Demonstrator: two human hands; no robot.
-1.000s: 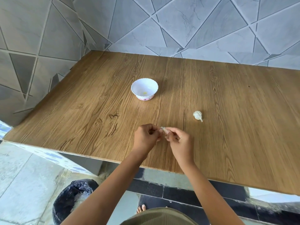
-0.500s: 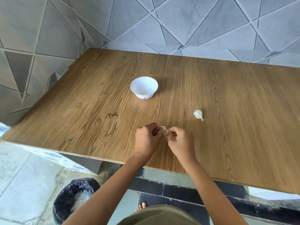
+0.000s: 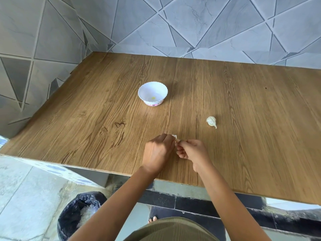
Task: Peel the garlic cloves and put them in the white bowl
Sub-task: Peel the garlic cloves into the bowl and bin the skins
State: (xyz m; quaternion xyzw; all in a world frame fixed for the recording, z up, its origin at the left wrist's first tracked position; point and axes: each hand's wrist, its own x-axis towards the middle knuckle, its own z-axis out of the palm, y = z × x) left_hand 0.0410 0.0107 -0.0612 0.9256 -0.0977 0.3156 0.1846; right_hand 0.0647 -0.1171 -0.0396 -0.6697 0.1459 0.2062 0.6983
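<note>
From my remote seat I see the garlic clove (image 3: 175, 136) caught between both hands near the front edge of the table (image 3: 86, 119). The left hand (image 3: 159, 150) is curled into a loose fist, knuckles up, its fingertips closed on the clove. The right hand (image 3: 192, 151) meets it from the other side, fingers curled and pinching the same clove. Only a small pale sliver of it shows where the fingertips touch.

The white bowl (image 3: 152, 93) stands well beyond the hands, slightly to their left. It is round and glossy, with a scalloped rim and a pink-patterned band at its foot, and a yellow speck (image 3: 153, 97) lies inside. The garlic bulb (image 3: 211, 121) lies to the right of the hands and apart from them, papery, off-white and teardrop-shaped, its short stem pointing toward me.

The table has a brown wood-grain surface with knots. The wall (image 3: 208, 23) behind it is grey marbled tile cut in triangles. A bin (image 3: 78, 214) lined with black plastic sits on the floor
</note>
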